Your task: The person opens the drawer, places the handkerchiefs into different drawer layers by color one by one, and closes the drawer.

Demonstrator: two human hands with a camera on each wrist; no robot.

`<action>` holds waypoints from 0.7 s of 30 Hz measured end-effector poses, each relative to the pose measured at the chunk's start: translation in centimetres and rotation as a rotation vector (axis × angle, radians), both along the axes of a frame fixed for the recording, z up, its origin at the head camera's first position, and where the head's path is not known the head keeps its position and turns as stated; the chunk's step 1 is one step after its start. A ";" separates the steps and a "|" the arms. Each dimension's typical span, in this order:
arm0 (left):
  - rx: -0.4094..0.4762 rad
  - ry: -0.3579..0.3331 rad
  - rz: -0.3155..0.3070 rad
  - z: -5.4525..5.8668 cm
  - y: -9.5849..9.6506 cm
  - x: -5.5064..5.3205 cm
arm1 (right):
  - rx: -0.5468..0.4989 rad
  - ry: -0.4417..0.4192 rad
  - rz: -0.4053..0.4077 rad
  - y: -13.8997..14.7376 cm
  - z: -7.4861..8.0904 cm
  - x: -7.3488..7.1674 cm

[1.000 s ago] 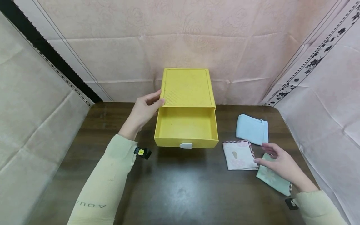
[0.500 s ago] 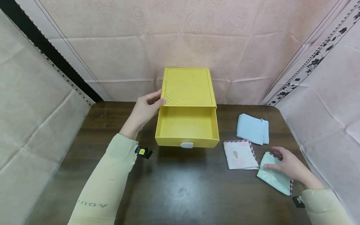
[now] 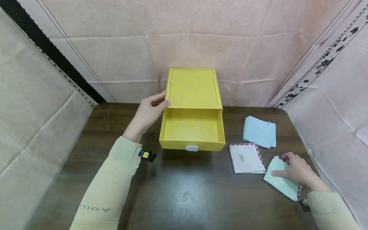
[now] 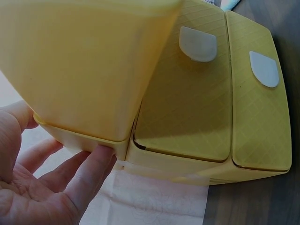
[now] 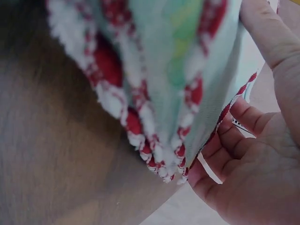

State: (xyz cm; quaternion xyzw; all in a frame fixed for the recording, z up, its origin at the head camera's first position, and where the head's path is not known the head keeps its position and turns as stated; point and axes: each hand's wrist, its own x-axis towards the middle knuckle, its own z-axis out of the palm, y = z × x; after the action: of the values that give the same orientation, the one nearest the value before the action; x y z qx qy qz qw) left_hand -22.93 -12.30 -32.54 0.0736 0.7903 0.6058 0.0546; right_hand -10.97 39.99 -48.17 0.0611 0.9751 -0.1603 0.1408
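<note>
A yellow drawer cabinet (image 3: 192, 89) stands at the back of the table, its top drawer (image 3: 192, 145) pulled out with nothing inside. My left hand (image 3: 149, 110) holds the cabinet's left side near the front, thumb over the top edge. In the left wrist view its fingers (image 4: 89, 168) lie against the side wall. At the right, my right hand (image 3: 297, 169) pinches a folded mint-green towel (image 3: 283, 180), thumb on the upper face and fingers at the far edge. The towel's layered red-and-white border (image 5: 140, 126) shows close up in the right wrist view.
A folded white towel (image 3: 247, 159) with a checked border lies left of the green one. Behind it is a folded light-blue towel (image 3: 258, 131). Two lower drawers with white handles (image 4: 198, 44) are closed. Pale cloth hangs behind and beside the table (image 3: 187, 195).
My right hand has come down onto the green towel from above its left edge, and its thumb and fingers now hold it. The left hand stays on the cabinet.
</note>
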 end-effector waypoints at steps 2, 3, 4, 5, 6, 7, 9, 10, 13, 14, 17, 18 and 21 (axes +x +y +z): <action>0.003 0.004 0.001 0.0 0.0 0.0 | 0.010 -0.012 -0.004 0.1 0.0 -0.1; 0.003 0.005 0.003 0.0 0.0 0.0 | 0.013 -0.015 -0.001 0.1 0.0 -0.2; 0.004 0.007 0.003 0.0 0.1 0.0 | 0.017 -0.018 0.000 0.2 -0.1 -0.2; 0.006 0.008 0.003 0.0 0.1 0.0 | 0.018 -0.022 0.004 0.2 -0.1 -0.2; 0.006 0.009 0.003 0.0 0.1 0.1 | 0.024 -0.024 0.004 0.2 -0.1 -0.2; 0.008 0.008 0.002 0.1 0.1 0.1 | 0.025 -0.028 0.002 0.3 -0.1 -0.2; 0.006 0.008 0.000 0.1 0.1 0.0 | 0.032 -0.034 -0.002 0.3 -0.2 -0.2; 0.009 0.009 -0.003 0.1 0.0 0.0 | 0.035 -0.038 -0.003 0.3 -0.2 -0.3; 0.009 0.012 -0.001 0.1 0.0 0.1 | 0.057 -0.036 0.007 0.3 -0.2 -0.4; 0.006 0.013 0.001 0.1 -0.1 0.1 | 0.062 -0.034 0.012 0.3 -0.2 -0.5; 0.006 0.012 0.005 -0.1 -0.1 -0.1 | 0.056 -0.023 0.024 0.2 -0.1 -0.3; 0.008 0.009 0.006 -0.2 -0.1 -0.2 | 0.047 -0.022 0.024 0.2 -0.1 -0.3; 0.017 -0.001 0.006 -0.8 -0.1 -0.7 | 0.017 -0.018 0.018 0.1 -0.2 0.0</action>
State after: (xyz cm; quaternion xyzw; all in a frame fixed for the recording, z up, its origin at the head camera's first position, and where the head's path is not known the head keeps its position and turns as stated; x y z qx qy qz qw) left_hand -23.65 -12.41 -33.31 0.0715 0.7852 0.6129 0.0525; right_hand -11.00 40.13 -48.36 0.0549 0.9756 -0.1503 0.1503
